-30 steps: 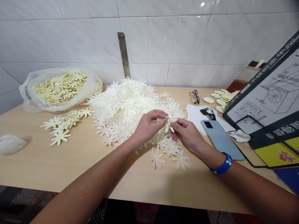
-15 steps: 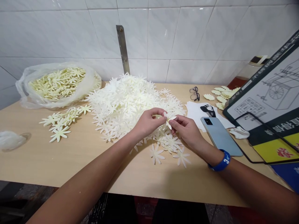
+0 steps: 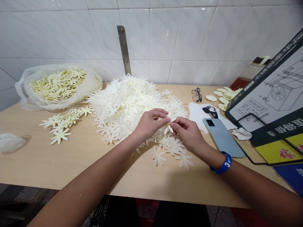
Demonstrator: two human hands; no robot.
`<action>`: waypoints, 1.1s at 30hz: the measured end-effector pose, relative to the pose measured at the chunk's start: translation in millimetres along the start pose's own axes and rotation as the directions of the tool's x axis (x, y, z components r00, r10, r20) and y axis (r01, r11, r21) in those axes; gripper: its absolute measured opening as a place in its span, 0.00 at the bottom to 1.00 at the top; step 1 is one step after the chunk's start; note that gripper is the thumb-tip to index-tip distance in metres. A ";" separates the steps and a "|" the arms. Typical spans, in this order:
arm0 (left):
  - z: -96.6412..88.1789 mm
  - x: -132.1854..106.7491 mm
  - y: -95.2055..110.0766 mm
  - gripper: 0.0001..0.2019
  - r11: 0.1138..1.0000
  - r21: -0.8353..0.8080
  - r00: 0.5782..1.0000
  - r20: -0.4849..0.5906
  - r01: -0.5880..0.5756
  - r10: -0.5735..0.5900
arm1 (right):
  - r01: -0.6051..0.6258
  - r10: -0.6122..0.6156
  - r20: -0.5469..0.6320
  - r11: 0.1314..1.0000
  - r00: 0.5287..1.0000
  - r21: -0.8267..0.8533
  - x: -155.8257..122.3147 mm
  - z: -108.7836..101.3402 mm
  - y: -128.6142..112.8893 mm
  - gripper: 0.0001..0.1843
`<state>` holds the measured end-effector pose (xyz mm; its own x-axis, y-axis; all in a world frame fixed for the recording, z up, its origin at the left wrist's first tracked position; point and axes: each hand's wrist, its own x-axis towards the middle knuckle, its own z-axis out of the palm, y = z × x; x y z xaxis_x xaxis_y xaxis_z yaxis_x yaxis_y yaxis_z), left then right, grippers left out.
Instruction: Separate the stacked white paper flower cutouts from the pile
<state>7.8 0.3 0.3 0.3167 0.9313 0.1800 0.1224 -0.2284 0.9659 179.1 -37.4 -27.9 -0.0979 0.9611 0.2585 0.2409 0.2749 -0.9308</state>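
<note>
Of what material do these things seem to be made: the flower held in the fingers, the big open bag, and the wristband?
Held flower: pale, thin, apparently matte; perhaps foam or fabric, too small to tell.
Open bag: probably thin plastic film, being translucent and wrinkled.
Wristband: likely silicone or rubber, a smooth blue loop with white markings.

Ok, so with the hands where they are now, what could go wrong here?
The small white flower-shaped piece held between the left hand and right hand has narrow petals, which might bend or tear if pulled hard. If it slipped, it could be lost among the similar pieces in the large white heap beside the hands. The pale blue rectangular phone lies near the right forearm and might get nudged.
</note>
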 end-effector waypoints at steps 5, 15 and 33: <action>-0.2 -1.2 1.6 0.07 0.999 -0.017 0.999 0.023 0.045 -0.044 | -0.019 0.018 0.017 0.999 1.000 0.036 -0.6 0.7 -1.4 0.15; -11.7 9.5 -5.9 0.09 0.989 -0.135 0.956 -0.293 -0.060 0.018 | -0.047 0.053 -0.028 0.983 0.998 0.175 5.0 -2.3 1.9 0.14; 0.8 -3.2 1.3 0.06 0.962 0.186 0.980 0.016 -0.199 0.200 | -0.032 0.033 -0.032 0.999 0.999 0.028 0.6 -2.1 -6.5 0.19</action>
<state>7.6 -3.2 0.8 0.3495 0.8623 0.3663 0.2294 -0.4578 0.8589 179.5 -38.6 -21.1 -0.0591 0.9700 0.2360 0.2165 0.2433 -0.9455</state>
